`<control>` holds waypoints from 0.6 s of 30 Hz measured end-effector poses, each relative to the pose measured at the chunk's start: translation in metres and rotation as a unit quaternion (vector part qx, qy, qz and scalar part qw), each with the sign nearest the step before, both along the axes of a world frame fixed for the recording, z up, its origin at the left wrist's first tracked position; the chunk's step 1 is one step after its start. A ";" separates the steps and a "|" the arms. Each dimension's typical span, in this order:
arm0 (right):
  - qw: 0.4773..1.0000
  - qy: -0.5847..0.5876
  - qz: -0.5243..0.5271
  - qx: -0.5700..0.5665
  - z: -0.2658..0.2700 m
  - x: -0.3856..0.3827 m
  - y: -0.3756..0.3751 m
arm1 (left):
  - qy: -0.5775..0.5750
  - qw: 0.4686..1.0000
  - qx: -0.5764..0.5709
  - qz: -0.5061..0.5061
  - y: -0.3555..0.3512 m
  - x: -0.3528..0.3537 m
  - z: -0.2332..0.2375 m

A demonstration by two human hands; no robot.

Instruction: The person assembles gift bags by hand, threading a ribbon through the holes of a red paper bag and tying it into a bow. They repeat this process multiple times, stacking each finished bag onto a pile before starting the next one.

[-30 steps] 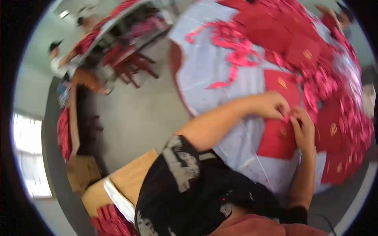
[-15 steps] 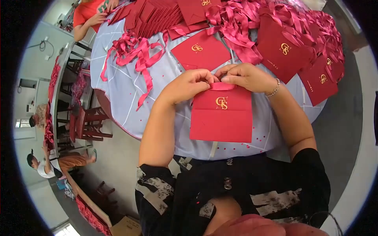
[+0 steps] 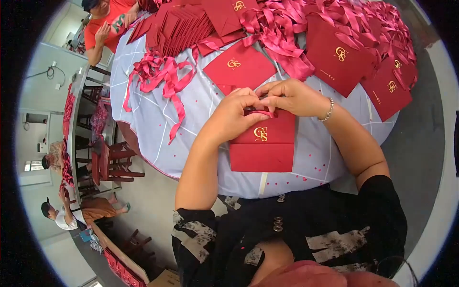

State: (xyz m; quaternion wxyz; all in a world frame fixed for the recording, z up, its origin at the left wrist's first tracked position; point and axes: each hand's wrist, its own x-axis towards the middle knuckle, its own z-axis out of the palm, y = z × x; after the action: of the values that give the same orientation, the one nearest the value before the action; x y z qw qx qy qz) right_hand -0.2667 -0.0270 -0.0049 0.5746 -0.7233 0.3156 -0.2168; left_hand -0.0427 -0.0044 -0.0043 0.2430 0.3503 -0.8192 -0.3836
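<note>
A flat red paper gift bag with gold lettering and a crease across it lies in front of me at the table's near side. My left hand is closed on its top edge, the thumb lying along the front. A short stretch of pink ribbon shows at that edge, beside the left thumb. My right hand, with a bracelet at the wrist, pinches the ribbon there; its fingertips meet those of the left hand and are partly hidden. Just beyond my hands lies another red bag.
Loose pink ribbons lie on the left of the cloth-covered table. Stacked red bags stand at the back, and ribboned bags pile up at right. A person in orange sits across; others work along a far-left table.
My left hand has turned further over the bag's top edge, and less ribbon shows across its front. My right fingertips have closed in beside it. The view has shifted slightly.
</note>
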 end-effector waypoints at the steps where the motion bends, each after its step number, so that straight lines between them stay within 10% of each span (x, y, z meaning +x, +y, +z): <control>1: 1.000 -0.001 -0.002 0.000 -0.002 0.000 -0.001 | 0.006 0.999 0.038 0.024 0.001 -0.001 -0.001; 11: 0.991 0.111 0.007 -0.070 -0.006 -0.009 -0.010 | 0.012 0.988 0.140 0.070 0.009 -0.005 0.011; 18: 0.990 0.047 0.037 0.130 -0.008 0.000 -0.001 | -0.045 0.995 0.089 -0.021 0.011 -0.006 0.018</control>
State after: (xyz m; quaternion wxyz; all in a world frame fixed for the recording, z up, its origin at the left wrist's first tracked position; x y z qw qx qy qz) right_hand -0.2671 -0.0276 -0.0125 0.6562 -0.6629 0.3407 -0.1181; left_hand -0.0489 0.0065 0.0136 0.1657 0.3702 -0.7988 -0.4443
